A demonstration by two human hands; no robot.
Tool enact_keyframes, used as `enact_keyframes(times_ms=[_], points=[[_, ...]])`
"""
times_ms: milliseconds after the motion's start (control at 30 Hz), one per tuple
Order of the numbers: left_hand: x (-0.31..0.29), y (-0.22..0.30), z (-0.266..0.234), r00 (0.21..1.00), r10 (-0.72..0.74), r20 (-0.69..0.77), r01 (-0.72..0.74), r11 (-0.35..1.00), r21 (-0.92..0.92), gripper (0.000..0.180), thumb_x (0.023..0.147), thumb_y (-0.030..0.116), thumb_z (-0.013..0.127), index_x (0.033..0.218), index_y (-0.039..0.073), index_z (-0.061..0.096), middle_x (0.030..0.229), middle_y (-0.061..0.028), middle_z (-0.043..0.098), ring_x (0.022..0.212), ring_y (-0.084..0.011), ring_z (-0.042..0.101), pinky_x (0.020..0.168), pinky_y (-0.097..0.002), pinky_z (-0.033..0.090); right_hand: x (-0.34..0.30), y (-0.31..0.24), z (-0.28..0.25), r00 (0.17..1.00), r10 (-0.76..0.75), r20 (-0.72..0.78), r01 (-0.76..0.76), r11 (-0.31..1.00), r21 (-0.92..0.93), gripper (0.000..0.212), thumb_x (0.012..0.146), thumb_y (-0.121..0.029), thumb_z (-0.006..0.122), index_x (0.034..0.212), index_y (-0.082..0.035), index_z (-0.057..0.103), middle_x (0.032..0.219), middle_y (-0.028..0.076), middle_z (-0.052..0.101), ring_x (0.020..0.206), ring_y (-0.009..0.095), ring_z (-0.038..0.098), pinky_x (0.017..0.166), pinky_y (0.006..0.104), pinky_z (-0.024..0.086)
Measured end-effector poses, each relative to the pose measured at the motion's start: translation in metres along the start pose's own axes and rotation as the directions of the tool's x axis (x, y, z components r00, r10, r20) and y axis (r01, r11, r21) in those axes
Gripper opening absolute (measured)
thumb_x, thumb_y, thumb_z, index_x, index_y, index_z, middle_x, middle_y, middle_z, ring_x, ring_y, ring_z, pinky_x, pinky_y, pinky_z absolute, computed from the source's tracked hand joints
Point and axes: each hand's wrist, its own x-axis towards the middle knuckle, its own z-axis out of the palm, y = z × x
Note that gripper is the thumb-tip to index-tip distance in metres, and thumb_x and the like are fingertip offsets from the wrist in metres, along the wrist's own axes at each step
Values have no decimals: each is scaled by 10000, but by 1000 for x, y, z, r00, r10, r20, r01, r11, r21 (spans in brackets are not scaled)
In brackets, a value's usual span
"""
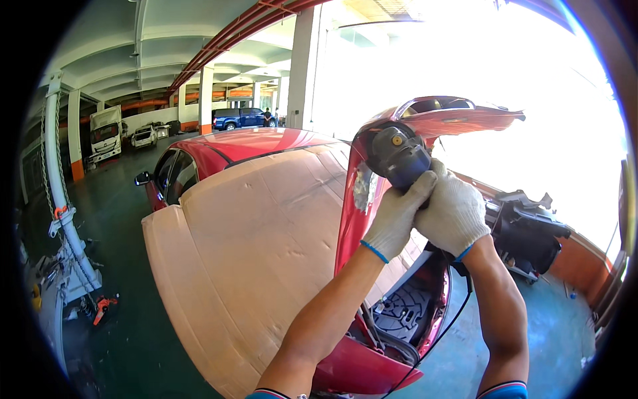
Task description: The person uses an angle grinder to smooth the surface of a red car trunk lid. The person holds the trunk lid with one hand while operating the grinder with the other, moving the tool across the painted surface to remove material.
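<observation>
I see both forearms (325,319) reaching up and forward from the lower edge, converging until the gloved left hand (402,213) and gloved right hand (455,209) sit side by side, both closed around a dark power tool (402,156). From here I read it as a chunky, near-black body with a small yellowish round spot, held up at the raised red trunk lid (468,122), near a silvery patch (364,187); I can't tell whether it touches the panel.

Daylight blazes in from upper right, burned to pure white! Left, the floor (143,326) sits dim, corners black.
</observation>
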Motion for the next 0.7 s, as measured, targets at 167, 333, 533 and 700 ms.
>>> enact_keyframes(times_ms=[167,333,533,700], points=[[2,-1,-6,998,-21,54,16,995,96,728,996,528,759,1423,-49,638,1294,-113,709,1167,-154,664,1009,-286,537,-4,-2,4,999,40,-18,-40,999,7,527,849,-238,685,1271,49,556,970,300,747,874,477,764,799,552,607],[-6,-15,-10,1000,-11,17,10,997,82,813,979,603,742,1435,-59,625,1299,-144,712,1187,-170,663,1032,-293,527,-14,-4,5,999,25,20,-25,1000,-13,559,858,-247,677,1297,73,546,978,304,745,887,477,763,795,557,606],[-4,3,-11,996,-26,86,16,993,117,798,997,578,738,1446,-69,608,1335,-136,698,1187,-165,657,1033,-294,524,-9,-11,1,997,72,-10,-73,997,-15,538,858,-253,678,1275,64,556,991,303,746,889,478,762,797,561,607],[-16,-18,-13,1000,-21,-8,21,999,24,751,1014,549,733,1433,-64,624,1315,-115,699,1201,-154,643,1031,-290,521,-12,-8,5,997,14,77,-9,998,-67,532,862,-270,682,1246,75,550,992,306,746,899,470,771,804,555,616]])
